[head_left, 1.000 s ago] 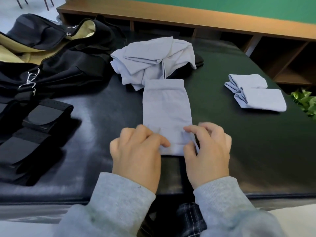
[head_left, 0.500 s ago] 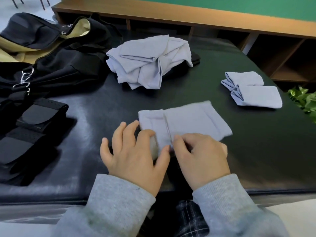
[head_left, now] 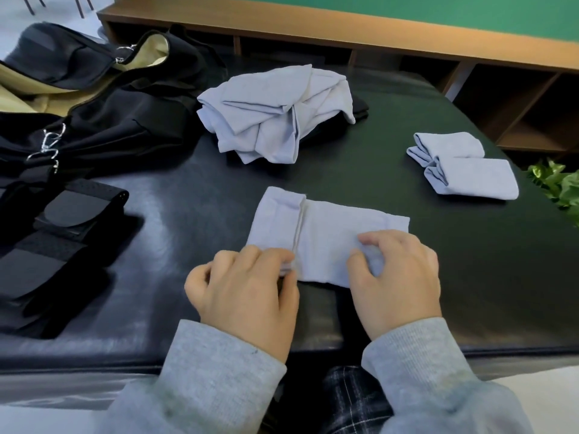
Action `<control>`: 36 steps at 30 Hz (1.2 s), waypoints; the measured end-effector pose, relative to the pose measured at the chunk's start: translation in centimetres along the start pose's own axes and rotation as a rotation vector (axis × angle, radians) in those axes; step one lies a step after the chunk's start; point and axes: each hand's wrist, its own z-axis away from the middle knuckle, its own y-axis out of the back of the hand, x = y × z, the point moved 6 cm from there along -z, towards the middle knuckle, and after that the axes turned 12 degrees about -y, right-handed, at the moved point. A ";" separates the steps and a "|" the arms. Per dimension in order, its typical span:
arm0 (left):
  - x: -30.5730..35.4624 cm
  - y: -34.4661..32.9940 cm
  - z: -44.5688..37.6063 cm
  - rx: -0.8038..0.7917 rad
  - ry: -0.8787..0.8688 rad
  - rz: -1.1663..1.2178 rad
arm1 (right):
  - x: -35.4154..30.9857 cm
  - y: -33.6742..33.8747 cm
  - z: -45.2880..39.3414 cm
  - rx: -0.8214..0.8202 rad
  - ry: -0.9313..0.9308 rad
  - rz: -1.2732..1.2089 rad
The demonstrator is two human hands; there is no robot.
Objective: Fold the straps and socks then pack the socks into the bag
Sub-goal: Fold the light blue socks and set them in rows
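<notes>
Classroom-like room — green board (head_left: pixel 407 14), wooden cubbies (head_left: pixel 517 98)

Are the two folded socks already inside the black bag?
No, the two folded socks lie on the dark table at the right, far from the open black bag.

Your left hand (head_left: pixel 247 292) sits low and near the front edge, knuckles up, its fingers curled under so the fingertips are hidden, and its thumb lies along the inner side, pointing toward your other hand. Your right hand (head_left: pixel 396 277) is just beside it, a little farther forward, also palm down, with the fingers bent at the knuckles and the thumb drawn in toward the forefinger in a pinch on pale fabric. Your two hands are close but apart, and both wrists are straight. Both forearms come up from the bottom of the view in grey sleeves (head_left: pixel 416 368), angling slightly toward each other.
</notes>
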 end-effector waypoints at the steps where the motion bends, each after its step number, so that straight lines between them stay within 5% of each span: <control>1: -0.2 -0.1 0.2 0.001 0.024 -0.026 | 0.0 0.0 0.0 -0.008 0.002 -0.013; 10: -0.6 -1.5 0.5 -0.217 0.063 0.027 | -1.4 1.4 0.9 -0.237 -0.028 -0.126; 21: 0.8 -0.6 1.6 -0.147 -0.244 0.240 | 0.7 -0.7 1.9 0.085 0.120 -0.226; 31: -0.7 0.8 2.7 0.036 -0.254 0.397 | -0.2 -1.4 4.3 -0.189 0.437 -0.447; 36: -1.0 1.4 2.7 0.066 -0.173 0.477 | 0.6 -0.9 3.9 -0.041 0.459 -0.450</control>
